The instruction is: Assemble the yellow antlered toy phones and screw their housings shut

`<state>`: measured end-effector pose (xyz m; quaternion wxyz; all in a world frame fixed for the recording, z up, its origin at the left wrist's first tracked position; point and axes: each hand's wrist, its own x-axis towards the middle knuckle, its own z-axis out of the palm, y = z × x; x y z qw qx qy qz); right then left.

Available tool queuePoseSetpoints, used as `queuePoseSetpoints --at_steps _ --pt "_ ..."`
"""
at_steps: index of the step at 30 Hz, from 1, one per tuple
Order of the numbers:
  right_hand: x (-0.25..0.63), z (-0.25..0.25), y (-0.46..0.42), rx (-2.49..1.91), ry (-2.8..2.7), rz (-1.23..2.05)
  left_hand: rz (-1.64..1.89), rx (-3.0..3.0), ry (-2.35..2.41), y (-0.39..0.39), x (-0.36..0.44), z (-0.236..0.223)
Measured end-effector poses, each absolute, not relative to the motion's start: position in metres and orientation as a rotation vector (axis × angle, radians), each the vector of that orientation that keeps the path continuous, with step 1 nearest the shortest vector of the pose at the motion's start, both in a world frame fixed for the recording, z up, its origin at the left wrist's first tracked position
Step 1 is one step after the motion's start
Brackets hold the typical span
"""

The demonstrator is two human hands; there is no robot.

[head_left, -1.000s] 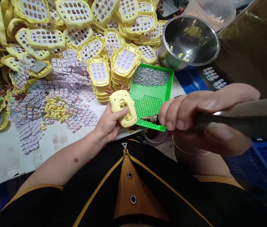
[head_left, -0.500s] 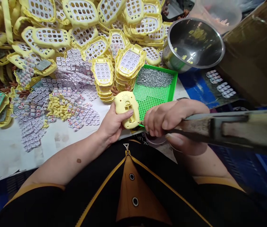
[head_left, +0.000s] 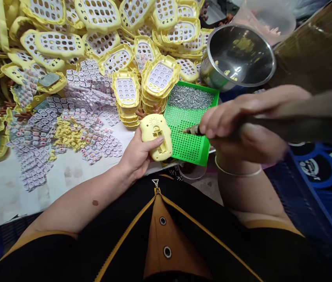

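My left hand (head_left: 138, 154) is closed round a yellow toy phone (head_left: 157, 147) with brown antlers. Its back faces up, showing the uncovered battery compartment, and my thumb lies across it. My right hand (head_left: 242, 125), partly blurred, grips an electric screwdriver (head_left: 295, 125) whose bit points left. The bit tip hangs over the green perforated tray (head_left: 193, 156), apart from the toy phone. A heap of small silver screws (head_left: 192, 96) lies in the tray's far end.
Stacked yellow shells (head_left: 127, 92) stand behind the toy phone. White keypad sheets (head_left: 36, 156) and small yellow parts (head_left: 70, 133) cover the table's left. A steel bowl (head_left: 240, 55) is at the back right, beside a cardboard box (head_left: 309, 47). Blue crates (head_left: 309, 211) stand lower right.
My right hand has drawn the screwdriver away from the toy phone's lower right edge, up and to the right, over the tray. My left hand keeps its hold, nearly still.
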<state>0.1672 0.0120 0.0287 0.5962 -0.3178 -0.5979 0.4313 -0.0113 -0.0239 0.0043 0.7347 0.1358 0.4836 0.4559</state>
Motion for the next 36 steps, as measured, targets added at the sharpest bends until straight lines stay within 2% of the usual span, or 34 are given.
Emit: queuePoseSetpoints --at_steps 6,18,25,30,36 --pt "0.157 -0.018 0.048 -0.757 -1.329 0.732 0.978 0.293 1.073 -0.024 -0.012 0.006" --pt "0.162 -0.034 0.054 -0.795 -1.405 0.846 0.993 0.295 1.022 -0.024 -0.013 0.003" --pt "0.156 0.004 0.028 -0.533 -1.283 0.879 1.019 0.254 1.043 -0.026 -0.011 0.003" --pt "0.164 0.051 -0.028 -0.51 -1.435 1.145 1.09 0.27 1.047 -0.028 -0.005 0.002" --pt "0.154 0.046 -0.041 -0.223 -1.585 1.136 1.12 0.262 1.089 -0.031 0.001 0.006"
